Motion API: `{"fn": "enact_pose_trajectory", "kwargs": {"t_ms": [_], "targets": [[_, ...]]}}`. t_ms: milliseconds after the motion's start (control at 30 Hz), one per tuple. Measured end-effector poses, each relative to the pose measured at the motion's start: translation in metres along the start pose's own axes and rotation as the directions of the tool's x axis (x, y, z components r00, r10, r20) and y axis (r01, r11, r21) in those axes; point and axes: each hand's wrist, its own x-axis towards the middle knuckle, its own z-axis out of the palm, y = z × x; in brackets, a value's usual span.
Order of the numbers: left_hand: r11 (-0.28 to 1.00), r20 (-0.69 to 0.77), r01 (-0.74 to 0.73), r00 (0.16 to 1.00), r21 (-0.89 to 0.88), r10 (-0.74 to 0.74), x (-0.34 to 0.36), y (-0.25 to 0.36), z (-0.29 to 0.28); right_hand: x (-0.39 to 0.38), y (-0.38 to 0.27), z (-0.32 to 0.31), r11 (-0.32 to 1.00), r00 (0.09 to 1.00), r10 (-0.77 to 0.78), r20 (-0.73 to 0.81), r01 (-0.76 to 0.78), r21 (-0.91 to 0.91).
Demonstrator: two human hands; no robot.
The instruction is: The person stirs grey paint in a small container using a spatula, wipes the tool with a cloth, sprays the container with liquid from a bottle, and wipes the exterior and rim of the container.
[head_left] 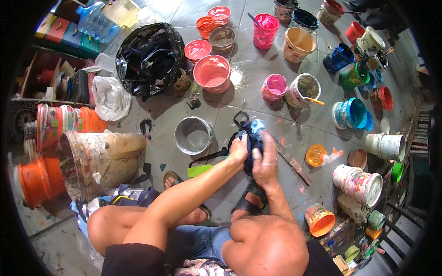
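Between my knees and the grey bucket's right side, my left hand is closed on a bunched dark navy cloth. Black straps or strips of it trail onto the floor. My right hand lies along the cloth's right side, fingers stretched upward and slightly blurred. A light blue patch of cloth shows by its fingertips; whether it belongs to the navy cloth I cannot tell. To the left stands a bucket with a grey inside. A flat paint-marked strip lies right of my right hand.
A lime-green flat piece lies by my foot. Ahead are a coral paint tub, a pink tub and a black bag. A large stained bucket lies left; several paint buckets, including a turquoise one, line the right.
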Motion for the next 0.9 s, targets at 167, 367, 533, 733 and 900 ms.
{"fn": "enact_pose_trajectory", "kwargs": {"t_ms": [167,367,533,733,900], "targets": [[0.914,0.203,0.278,0.953,-0.295,-0.224,-0.026,0.016,0.031,0.002,0.034,0.013,0.993,0.977,0.089,-0.192,-0.102,-0.061],[0.933,0.037,-0.226,0.974,0.28,0.225,-0.027,-0.017,0.031,0.009,0.061,0.031,0.928,0.853,0.363,-0.376,-0.296,0.225],[0.654,0.116,-0.411,0.888,0.636,0.446,-0.055,-0.001,0.03,0.017,0.08,0.012,0.959,0.9,0.264,-0.347,-0.284,-0.005],[0.571,0.237,-0.556,0.809,0.604,0.537,-0.072,0.03,0.03,0.044,0.065,-0.003,0.636,0.728,0.662,-0.178,-0.421,0.647],[0.67,0.161,-0.547,0.82,0.502,0.549,-0.077,0.04,0.034,0.036,0.102,0.002,0.467,0.646,0.749,-0.148,-0.356,0.81]]}}
